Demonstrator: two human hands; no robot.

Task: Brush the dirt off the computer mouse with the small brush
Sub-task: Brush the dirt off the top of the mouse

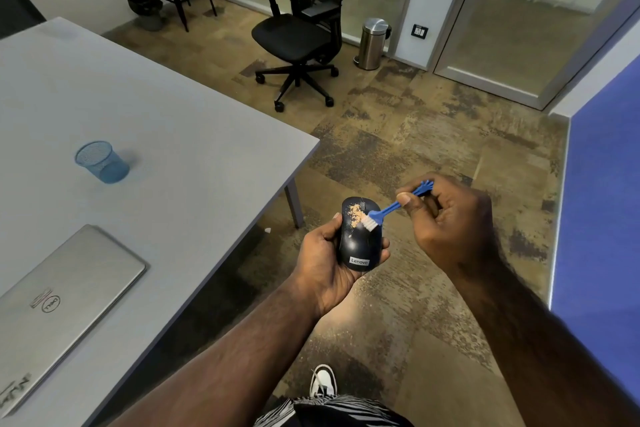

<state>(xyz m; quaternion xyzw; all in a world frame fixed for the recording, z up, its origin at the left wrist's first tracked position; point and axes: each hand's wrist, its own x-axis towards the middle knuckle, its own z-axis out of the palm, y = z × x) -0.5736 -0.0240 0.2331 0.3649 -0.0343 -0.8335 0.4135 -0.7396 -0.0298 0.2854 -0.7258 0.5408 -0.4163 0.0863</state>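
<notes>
Left hand [327, 262] cupping dusty mouse [360, 234], right hand [446, 218] pinching brush [388, 208]; blue mesh cup [102, 162] on table [173, 135]

Even indoor light, soft shadows (edges bowed), forearms perhaps motion-blurred.

One mouse [360, 234]; one brush [388, 208]; one laptop [65, 302]; one cup [102, 162]; two hands.

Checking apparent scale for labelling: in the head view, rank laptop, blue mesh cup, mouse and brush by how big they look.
1. laptop
2. blue mesh cup and mouse: alike, unranked; the mouse is nearer.
3. brush
</notes>
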